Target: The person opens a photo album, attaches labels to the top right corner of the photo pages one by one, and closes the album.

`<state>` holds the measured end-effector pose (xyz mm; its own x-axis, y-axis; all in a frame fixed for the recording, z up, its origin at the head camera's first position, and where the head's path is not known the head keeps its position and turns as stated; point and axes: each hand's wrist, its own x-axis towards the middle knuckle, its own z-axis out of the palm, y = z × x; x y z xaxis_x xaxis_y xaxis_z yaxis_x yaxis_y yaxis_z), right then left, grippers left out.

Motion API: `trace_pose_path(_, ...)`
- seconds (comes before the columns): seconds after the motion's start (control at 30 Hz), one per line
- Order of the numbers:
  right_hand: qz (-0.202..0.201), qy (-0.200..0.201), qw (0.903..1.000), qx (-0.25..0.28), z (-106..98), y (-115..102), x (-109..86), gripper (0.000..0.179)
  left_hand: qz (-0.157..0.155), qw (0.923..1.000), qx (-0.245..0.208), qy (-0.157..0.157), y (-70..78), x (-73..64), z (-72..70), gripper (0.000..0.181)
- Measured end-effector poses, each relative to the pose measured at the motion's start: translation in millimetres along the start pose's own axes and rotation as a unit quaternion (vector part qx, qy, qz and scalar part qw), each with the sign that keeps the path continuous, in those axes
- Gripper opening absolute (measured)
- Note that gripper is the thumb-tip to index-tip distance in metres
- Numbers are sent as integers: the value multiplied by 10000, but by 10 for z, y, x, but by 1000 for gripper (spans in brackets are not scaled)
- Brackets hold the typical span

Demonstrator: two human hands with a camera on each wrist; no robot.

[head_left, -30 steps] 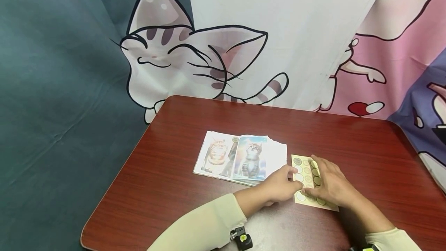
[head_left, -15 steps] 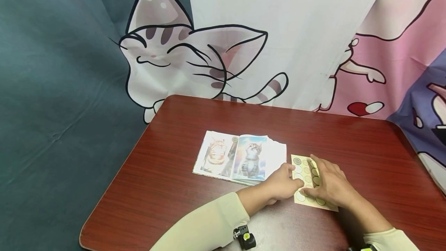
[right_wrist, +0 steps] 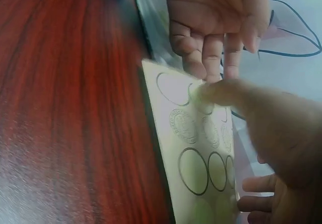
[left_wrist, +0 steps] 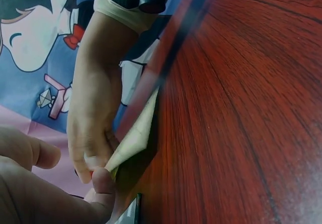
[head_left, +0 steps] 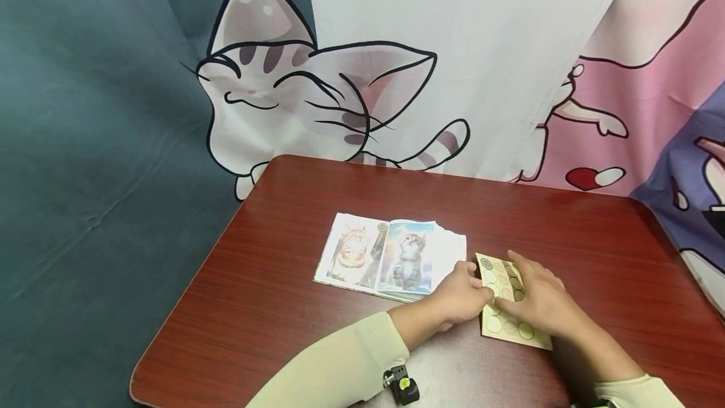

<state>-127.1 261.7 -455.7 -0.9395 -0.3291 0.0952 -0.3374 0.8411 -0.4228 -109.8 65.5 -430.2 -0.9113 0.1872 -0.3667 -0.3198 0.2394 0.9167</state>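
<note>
A yellow-gold sheet of round stickers [head_left: 510,331] lies at the right of the table, bent and partly raised. My right hand [head_left: 544,304] holds it across its width, thumb on the front face and fingers by the far edge. In the right wrist view, that thumb covers part of one circle on the sheet [right_wrist: 193,168]. My left hand [head_left: 461,294] is at the sheet's left edge, with thumb and index finger apart. Its fingertips, seen in the right wrist view, are close to the sheet's end; whether they touch it is unclear.
Left of the sheet, an open book [head_left: 391,254] with cat pictures lies on the reddish-brown table [head_left: 255,307]; my left hand is beside its lower right corner. Behind the table hangs a cartoon cat curtain [head_left: 385,5].
The sheet has bent more and turned slightly, its lower edge shifting a little toward me. My left hand has moved slightly right, while the right hand stays nearly in place.
</note>
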Motion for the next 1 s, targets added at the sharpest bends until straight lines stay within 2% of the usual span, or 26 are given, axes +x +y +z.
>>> trace_pose_path(0.13,163,45,9988,454,-63,-10,0,78,-48,10000,-27,65,25,-3,23,55)
trace_pose_path(0.33,225,72,9954,925,-102,-22,8,58,-18,9987,-473,163,34,21,81,55)
trace_pose_path(0.47,311,188,9945,985,-100,-28,4,51,132,9965,-797,205,14,55,120,37)
trace_pose_path(0.53,344,264,9939,1014,-98,-33,4,48,164,9961,-823,267,2,65,119,29)
trace_pose_path(0.63,304,473,9933,1008,-90,-46,4,44,139,9956,-858,359,-11,72,111,25)
trace_pose_path(0.87,-157,1309,9883,763,-45,-80,24,28,92,9950,-943,325,-9,77,101,30)
trace_pose_path(1.0,-542,1499,9836,843,-34,-113,42,21,82,9950,-969,240,-3,71,108,32)
